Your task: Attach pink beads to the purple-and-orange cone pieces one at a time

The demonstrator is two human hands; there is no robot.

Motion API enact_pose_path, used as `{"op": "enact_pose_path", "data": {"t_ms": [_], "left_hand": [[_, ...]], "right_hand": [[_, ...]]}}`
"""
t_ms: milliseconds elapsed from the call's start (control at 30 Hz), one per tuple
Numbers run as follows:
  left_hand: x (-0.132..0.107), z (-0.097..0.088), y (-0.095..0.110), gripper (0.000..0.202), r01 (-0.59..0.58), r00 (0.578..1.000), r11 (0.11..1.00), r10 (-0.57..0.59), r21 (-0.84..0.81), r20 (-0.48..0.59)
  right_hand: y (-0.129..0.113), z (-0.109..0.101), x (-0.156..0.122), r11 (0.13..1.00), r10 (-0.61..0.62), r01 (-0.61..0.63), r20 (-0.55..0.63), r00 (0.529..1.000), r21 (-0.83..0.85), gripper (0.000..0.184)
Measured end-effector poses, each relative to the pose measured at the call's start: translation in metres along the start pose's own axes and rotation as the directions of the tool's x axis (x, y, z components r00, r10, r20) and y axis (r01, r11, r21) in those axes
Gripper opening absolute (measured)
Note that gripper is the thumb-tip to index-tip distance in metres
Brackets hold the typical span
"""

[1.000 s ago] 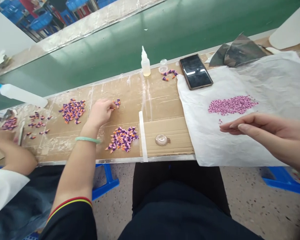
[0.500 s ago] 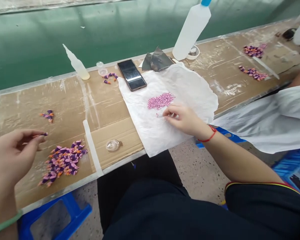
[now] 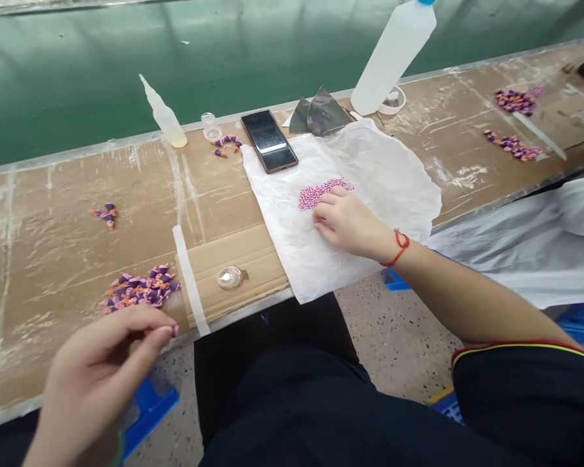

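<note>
My right hand (image 3: 346, 220) rests on a crumpled white sheet (image 3: 384, 175), its curled fingertips pressed into the near edge of a small heap of pink beads (image 3: 321, 192). What the fingers hold, if anything, is hidden. My left hand (image 3: 102, 363) hovers near the table's front edge, thumb and forefinger pinched on a tiny purple piece. Just beyond it lies a pile of purple and orange pieces (image 3: 139, 290). A small clear round lid (image 3: 230, 277) sits on the cardboard between the two hands.
A phone (image 3: 268, 140), a small glue bottle (image 3: 163, 117), a tiny clear cap (image 3: 208, 120) and a few purple pieces (image 3: 226, 143) lie at the back. A large white bottle (image 3: 394, 52) stands at right, more piles (image 3: 513, 100) beyond. Another person's white sleeve (image 3: 564, 233) is at right.
The view swung right, then settled. My right hand moved onto the pink beads. My left hand drew back toward me from the table, still pinching a small piece.
</note>
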State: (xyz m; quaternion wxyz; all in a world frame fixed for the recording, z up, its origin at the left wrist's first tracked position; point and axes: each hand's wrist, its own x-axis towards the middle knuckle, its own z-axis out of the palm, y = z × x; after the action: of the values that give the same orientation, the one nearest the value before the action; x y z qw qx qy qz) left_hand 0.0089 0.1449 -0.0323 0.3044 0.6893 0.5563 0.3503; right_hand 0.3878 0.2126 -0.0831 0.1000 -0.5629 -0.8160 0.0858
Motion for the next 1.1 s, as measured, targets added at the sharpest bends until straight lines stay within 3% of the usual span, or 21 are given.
{"op": "enact_pose_path", "data": {"t_ms": [33, 133, 200, 267, 300, 367, 433, 467, 600, 733, 933, 1100], "left_hand": [[-0.002, 0.008, 0.010, 0.010, -0.024, 0.996, 0.999, 0.028, -0.043, 0.089], [-0.005, 0.032, 0.027, 0.015, -0.078, 0.983, 0.967, 0.116, -0.243, 0.143], [-0.005, 0.054, 0.033, 0.013, -0.034, 0.985, 0.923, 0.096, -0.383, 0.144], [-0.002, 0.078, 0.038, 0.010, 0.083, 0.984, 0.856, 0.009, -0.511, 0.176], [0.000, 0.091, 0.041, 0.010, 0.144, 0.979, 0.806, -0.033, -0.573, 0.200], [0.004, 0.112, 0.048, 0.016, 0.235, 0.966, 0.702, -0.094, -0.673, 0.239], [0.008, 0.127, 0.053, 0.024, 0.297, 0.951, 0.616, -0.126, -0.730, 0.281], [0.008, 0.132, 0.054, 0.027, 0.314, 0.946, 0.583, -0.131, -0.749, 0.295], [0.004, 0.135, 0.057, 0.029, 0.332, 0.942, 0.497, -0.136, -0.801, 0.306], [-0.002, 0.130, 0.058, 0.027, 0.354, 0.935, 0.474, -0.169, -0.806, 0.311], [0.001, 0.121, 0.063, 0.019, 0.326, 0.944, 0.542, -0.142, -0.774, 0.299], [0.000, 0.118, 0.061, 0.014, 0.367, 0.927, 0.487, -0.127, -0.793, 0.352]], "right_hand": [[0.000, 0.001, 0.001, 1.000, 0.001, -0.001, 0.012, 1.000, -0.007, 0.017], [-0.002, 0.001, -0.001, 1.000, 0.013, -0.013, 0.014, 1.000, 0.028, 0.017], [-0.008, -0.003, -0.005, 0.998, 0.008, -0.008, 0.007, 1.000, 0.064, 0.016], [-0.021, -0.009, -0.011, 0.980, -0.010, 0.010, -0.001, 1.000, 0.197, 0.015], [-0.030, -0.013, -0.015, 0.952, -0.020, 0.023, -0.011, 1.000, 0.305, 0.015], [-0.050, -0.017, -0.022, 0.782, -0.005, 0.046, -0.068, 0.998, 0.621, 0.015], [-0.070, -0.019, -0.028, 0.634, 0.012, 0.106, -0.147, 0.989, 0.766, 0.014], [-0.078, -0.018, -0.030, 0.612, 0.012, 0.143, -0.190, 0.982, 0.778, 0.013], [-0.097, -0.010, -0.033, 0.654, -0.019, 0.283, -0.359, 0.933, 0.701, 0.012], [-0.101, -0.008, -0.033, 0.734, -0.063, 0.376, -0.495, 0.867, 0.566, 0.014], [-0.100, -0.016, -0.035, 0.738, -0.165, 0.432, -0.482, 0.860, 0.518, 0.016], [-0.100, -0.018, -0.036, 0.765, -0.257, 0.524, -0.568, 0.782, 0.375, 0.024]]}}
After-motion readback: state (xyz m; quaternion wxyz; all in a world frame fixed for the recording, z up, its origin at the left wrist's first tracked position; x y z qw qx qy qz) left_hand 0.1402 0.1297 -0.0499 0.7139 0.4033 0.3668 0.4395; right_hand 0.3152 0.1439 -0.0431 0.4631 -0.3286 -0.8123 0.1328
